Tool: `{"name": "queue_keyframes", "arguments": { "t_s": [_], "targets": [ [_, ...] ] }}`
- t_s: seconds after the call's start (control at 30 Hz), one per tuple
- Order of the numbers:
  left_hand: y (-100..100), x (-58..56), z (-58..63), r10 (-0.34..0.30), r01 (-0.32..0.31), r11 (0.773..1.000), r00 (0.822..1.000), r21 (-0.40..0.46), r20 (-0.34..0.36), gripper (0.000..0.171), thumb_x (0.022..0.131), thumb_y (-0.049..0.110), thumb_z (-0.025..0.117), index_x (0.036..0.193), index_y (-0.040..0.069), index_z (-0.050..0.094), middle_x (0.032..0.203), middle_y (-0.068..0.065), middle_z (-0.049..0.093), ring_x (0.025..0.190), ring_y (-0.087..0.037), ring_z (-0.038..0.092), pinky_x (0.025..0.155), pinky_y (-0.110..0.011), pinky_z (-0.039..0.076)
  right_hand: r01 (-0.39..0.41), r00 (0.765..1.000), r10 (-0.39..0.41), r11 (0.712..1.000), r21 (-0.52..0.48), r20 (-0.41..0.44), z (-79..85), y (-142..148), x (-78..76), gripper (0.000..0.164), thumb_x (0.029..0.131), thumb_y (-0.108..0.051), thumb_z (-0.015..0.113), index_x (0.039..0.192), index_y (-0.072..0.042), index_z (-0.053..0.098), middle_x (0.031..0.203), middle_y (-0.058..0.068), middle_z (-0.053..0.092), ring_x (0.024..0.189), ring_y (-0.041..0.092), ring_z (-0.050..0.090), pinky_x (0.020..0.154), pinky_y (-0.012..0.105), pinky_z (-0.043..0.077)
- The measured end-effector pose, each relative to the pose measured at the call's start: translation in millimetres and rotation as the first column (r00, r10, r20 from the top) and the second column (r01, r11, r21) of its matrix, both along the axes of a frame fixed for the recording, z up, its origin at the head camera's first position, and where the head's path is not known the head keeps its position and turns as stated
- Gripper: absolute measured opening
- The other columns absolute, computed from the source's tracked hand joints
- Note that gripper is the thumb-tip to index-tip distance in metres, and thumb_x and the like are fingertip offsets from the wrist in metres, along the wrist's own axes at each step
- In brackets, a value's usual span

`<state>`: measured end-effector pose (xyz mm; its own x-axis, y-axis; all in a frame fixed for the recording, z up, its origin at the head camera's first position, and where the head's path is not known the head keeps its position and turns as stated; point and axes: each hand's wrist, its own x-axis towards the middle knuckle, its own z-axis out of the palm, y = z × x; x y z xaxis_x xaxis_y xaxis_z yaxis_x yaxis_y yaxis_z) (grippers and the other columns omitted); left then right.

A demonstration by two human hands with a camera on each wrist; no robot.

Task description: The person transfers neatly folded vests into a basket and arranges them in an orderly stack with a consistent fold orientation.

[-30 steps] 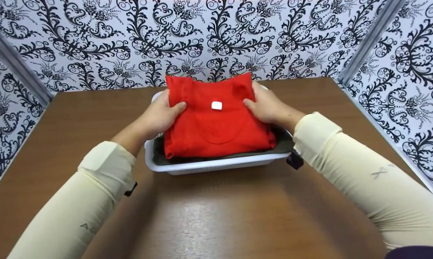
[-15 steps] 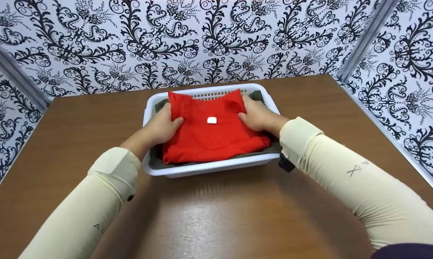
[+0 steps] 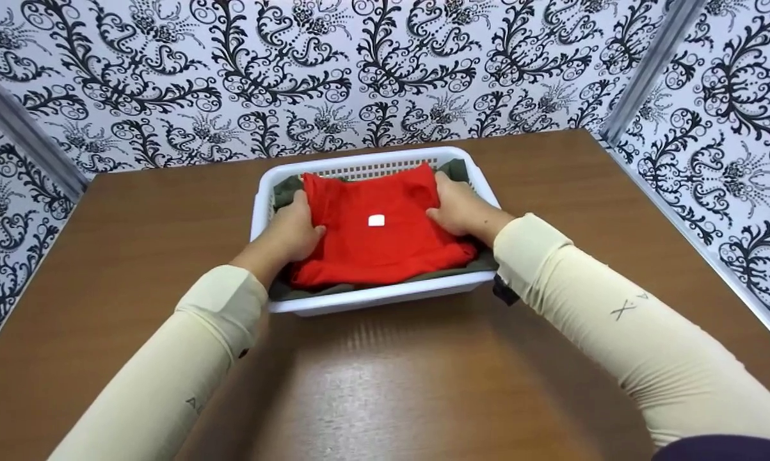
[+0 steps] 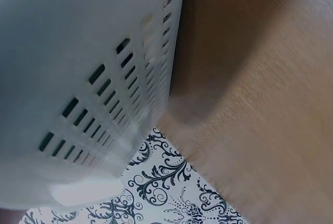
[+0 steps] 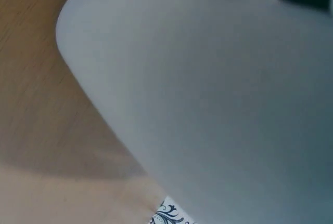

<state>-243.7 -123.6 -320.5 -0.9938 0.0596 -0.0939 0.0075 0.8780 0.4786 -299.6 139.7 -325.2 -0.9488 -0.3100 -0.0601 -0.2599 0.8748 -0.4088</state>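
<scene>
A folded red shirt (image 3: 377,246) with a small white label lies in a white plastic basket (image 3: 385,296), on top of dark green cloth (image 3: 287,191). My left hand (image 3: 294,229) grips the shirt's left side, thumb on top; its other fingers are mostly hidden by the fabric. On the opposite side my right hand (image 3: 459,205) holds the shirt in the same way, inside the basket's right rim. Both wrist views show only the outside of the basket, its slotted wall (image 4: 104,83) filling the left one and a smooth corner (image 5: 171,89) the right; neither shows the hands.
The basket stands on a brown wooden table (image 3: 359,384), towards its back edge. A patterned black and white wall (image 3: 333,77) rises behind, and another panel (image 3: 730,147) borders the right side.
Both hands have lowered the red shirt into the basket, and its upper edge now lies below the back rim. Lately the left hand has shifted slightly right and down.
</scene>
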Motion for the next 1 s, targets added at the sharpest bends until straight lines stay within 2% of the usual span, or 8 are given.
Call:
{"name": "queue_keyframes", "arguments": {
  "t_s": [0.27, 0.4, 0.5, 0.63, 0.7, 0.77, 0.87, 1.0],
  "targets": [
    [-0.2, 1.8, 5.9, 0.042, -0.048, 0.997, 0.995, -0.064, -0.089, 0.062, 0.080, 0.013, 0.065, 0.128, 0.001, 0.026, 0.108, -0.027, 0.060, 0.099, -0.039, 0.060, 0.089, -0.045, 0.048, 0.007, 1.000, -0.006, 0.999, 0.050, -0.031, 4.0, 2.2, 0.8, 0.061, 0.082, -0.016, 0.064, 0.129, 0.003, 0.030, 0.110, 0.027, 0.058, 0.106, 0.037, 0.057, 0.094, 0.043, 0.045],
    [-3.1, 4.5, 10.1, 0.049, -0.064, 0.994, 0.986, -0.091, -0.160, 0.058, 0.079, 0.014, 0.066, 0.123, 0.003, 0.031, 0.103, -0.025, 0.062, 0.093, -0.041, 0.062, 0.082, -0.048, 0.050, 0.003, 0.998, -0.001, 0.999, 0.046, -0.055, 7.6, 3.1, 2.2, 0.062, 0.081, -0.015, 0.065, 0.130, 0.000, 0.031, 0.109, 0.025, 0.059, 0.101, 0.035, 0.059, 0.091, 0.042, 0.046],
    [-3.9, 8.8, 14.9, 0.052, -0.082, 0.989, 0.972, -0.122, -0.230, 0.056, 0.079, 0.018, 0.067, 0.121, 0.005, 0.033, 0.101, -0.024, 0.063, 0.090, -0.042, 0.062, 0.076, -0.052, 0.050, 0.007, 0.992, -0.002, 0.999, 0.041, -0.123, 12.3, 5.2, 7.4, 0.053, 0.081, -0.016, 0.064, 0.124, -0.004, 0.036, 0.103, 0.021, 0.061, 0.094, 0.035, 0.060, 0.084, 0.043, 0.048],
    [3.2, 16.5, 22.6, 0.036, -0.091, 0.981, 0.952, -0.171, -0.302, 0.049, 0.079, 0.024, 0.067, 0.118, 0.010, 0.041, 0.101, -0.019, 0.064, 0.089, -0.040, 0.062, 0.070, -0.056, 0.049, -0.020, 0.964, 0.044, 0.995, 0.094, -0.263, 21.0, 8.5, 23.6, 0.043, 0.082, -0.020, 0.063, 0.117, -0.008, 0.041, 0.100, 0.016, 0.058, 0.087, 0.036, 0.059, 0.076, 0.048, 0.049],
    [10.2, 20.2, 25.0, -0.004, -0.060, 0.978, 0.952, -0.200, -0.306, 0.046, 0.079, 0.027, 0.066, 0.117, 0.012, 0.045, 0.103, -0.016, 0.062, 0.091, -0.038, 0.062, 0.071, -0.054, 0.049, -0.067, 0.950, 0.107, 0.987, 0.145, -0.292, 24.3, 7.8, 33.1, 0.042, 0.083, -0.024, 0.063, 0.117, -0.010, 0.045, 0.102, 0.014, 0.056, 0.089, 0.034, 0.057, 0.078, 0.048, 0.049],
    [18.7, 23.1, 24.6, -0.063, -0.006, 0.972, 0.957, -0.234, -0.284, 0.043, 0.080, 0.029, 0.064, 0.116, 0.014, 0.047, 0.107, -0.014, 0.060, 0.095, -0.035, 0.060, 0.074, -0.052, 0.049, -0.135, 0.947, 0.182, 0.973, 0.186, -0.265, 24.7, 5.9, 41.2, 0.043, 0.084, -0.027, 0.063, 0.121, -0.011, 0.048, 0.109, 0.013, 0.055, 0.096, 0.032, 0.054, 0.087, 0.045, 0.046],
    [32.1, 26.2, 18.7, -0.172, 0.103, 0.951, 0.959, -0.291, -0.223, 0.044, 0.083, 0.032, 0.061, 0.122, 0.016, 0.049, 0.116, -0.012, 0.056, 0.104, -0.032, 0.055, 0.083, -0.051, 0.047, -0.243, 0.943, 0.287, 0.941, 0.237, -0.171, 19.4, 1.8, 49.0, 0.049, 0.085, -0.033, 0.061, 0.128, -0.013, 0.050, 0.126, 0.014, 0.050, 0.115, 0.031, 0.047, 0.102, 0.044, 0.037],
    [45.7, 29.4, 7.2, -0.278, 0.216, 0.902, 0.953, -0.374, -0.119, 0.046, 0.086, 0.035, 0.056, 0.128, 0.018, 0.050, 0.125, -0.010, 0.053, 0.115, -0.033, 0.048, 0.094, -0.056, 0.039, -0.353, 0.927, 0.373, 0.894, 0.275, -0.023, 7.3, -1.6, 51.6, 0.055, 0.089, -0.040, 0.054, 0.137, -0.014, 0.043, 0.145, 0.015, 0.035, 0.134, 0.033, 0.031, 0.111, 0.046, 0.025]
  ]
}}
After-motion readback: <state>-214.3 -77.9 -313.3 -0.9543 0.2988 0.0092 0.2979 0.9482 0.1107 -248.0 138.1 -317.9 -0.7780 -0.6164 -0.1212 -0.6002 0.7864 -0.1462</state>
